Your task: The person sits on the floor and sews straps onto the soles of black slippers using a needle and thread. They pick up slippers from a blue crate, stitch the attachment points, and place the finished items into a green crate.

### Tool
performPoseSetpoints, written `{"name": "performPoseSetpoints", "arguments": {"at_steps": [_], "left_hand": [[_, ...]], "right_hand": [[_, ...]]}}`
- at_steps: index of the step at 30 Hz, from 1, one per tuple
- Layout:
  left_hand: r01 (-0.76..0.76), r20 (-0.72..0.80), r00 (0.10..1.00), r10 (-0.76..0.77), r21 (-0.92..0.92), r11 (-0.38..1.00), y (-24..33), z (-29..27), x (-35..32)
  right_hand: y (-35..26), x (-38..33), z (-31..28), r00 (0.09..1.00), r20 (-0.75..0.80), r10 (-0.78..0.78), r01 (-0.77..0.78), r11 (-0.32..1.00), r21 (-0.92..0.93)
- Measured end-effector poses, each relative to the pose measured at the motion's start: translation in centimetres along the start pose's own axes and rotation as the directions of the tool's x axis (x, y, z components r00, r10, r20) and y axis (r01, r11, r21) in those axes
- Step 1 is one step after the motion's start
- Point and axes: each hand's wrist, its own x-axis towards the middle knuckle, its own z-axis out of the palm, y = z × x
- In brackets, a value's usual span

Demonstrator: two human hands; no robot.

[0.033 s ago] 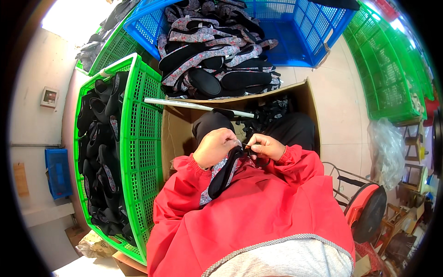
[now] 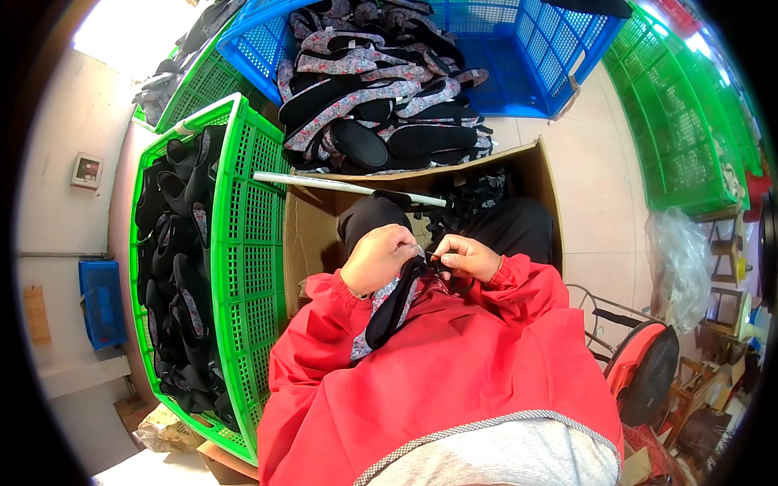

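Note:
My left hand is closed on one end of a floral-and-black slip-on shoe, which hangs down over my red sleeve and lap. My right hand is beside it, thumb and fingers pinched together at the same end of the shoe. Something small, thin and dark shows at its fingertips, too small to name. Both hands are close together above my knees, over an open cardboard box.
A green crate of black shoes stands at the left. Ahead, floral shoes heap out of a tipped blue crate. A white rod lies across the box. At right are green crates, a plastic bag and a red-and-black round seat.

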Motion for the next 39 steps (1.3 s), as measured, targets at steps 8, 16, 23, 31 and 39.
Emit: {"name": "performPoseSetpoints", "arguments": {"at_steps": [8,16,23,31,39], "left_hand": [[0.045,-0.034,0.998,-0.048,-0.069,0.997,0.3,0.2,0.0],[0.128,0.083,0.989,-0.121,-0.077,0.989,2.2,-1.5,-0.9],[-0.158,0.014,0.987,0.161,0.277,0.948,2.6,-1.0,-1.8],[-0.200,-0.123,0.962,0.243,0.284,0.938,2.7,-0.7,-2.0],[-0.157,-0.134,0.972,0.195,0.248,0.956,2.9,-0.8,-2.0]], "right_hand": [[-0.4,0.3,0.4,1.000,-0.011,-0.018,0.018,1.000,-0.016],[-0.2,0.7,0.1,1.000,-0.025,-0.016,0.015,0.999,-0.044],[-0.3,1.3,-0.1,0.999,-0.032,-0.021,0.018,0.993,-0.118],[-1.5,1.5,0.4,0.999,0.038,-0.027,0.033,0.983,-0.183],[-1.8,1.4,0.4,0.995,0.094,-0.024,0.045,0.972,-0.232]]}}
